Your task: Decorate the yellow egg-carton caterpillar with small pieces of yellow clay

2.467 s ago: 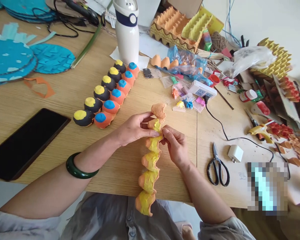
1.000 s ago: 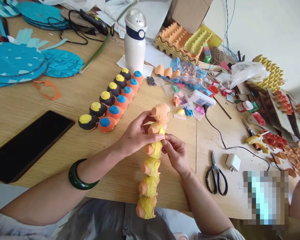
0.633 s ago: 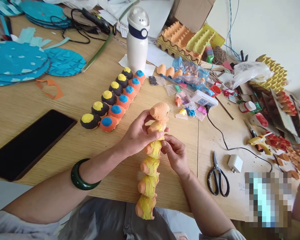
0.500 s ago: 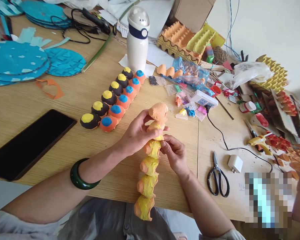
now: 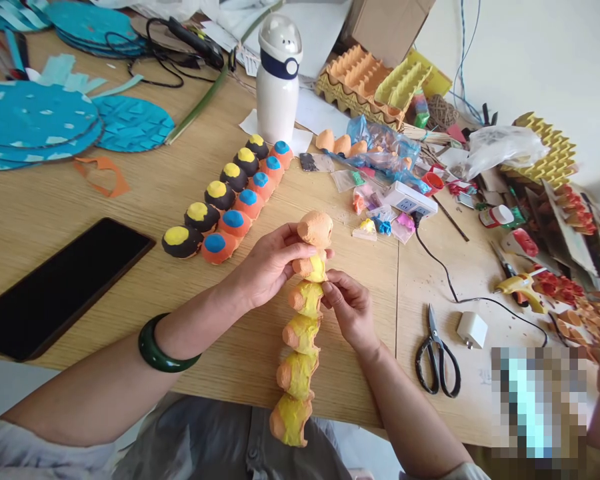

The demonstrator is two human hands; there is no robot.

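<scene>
The orange egg-carton strip is in both hands, above the worktop and hanging past its near edge; yellow material covers part of its lower five cups. The left hand has its fingers closed on the strip near the top cup. The right hand has its fingers pinched together at the strip's edge, just below the left fingers. Beyond the left fingers, to the left, lie the black cup row with yellow tops and the orange cup row with blue tops. To the right of the right fingers are the scissors and a white adapter.
</scene>
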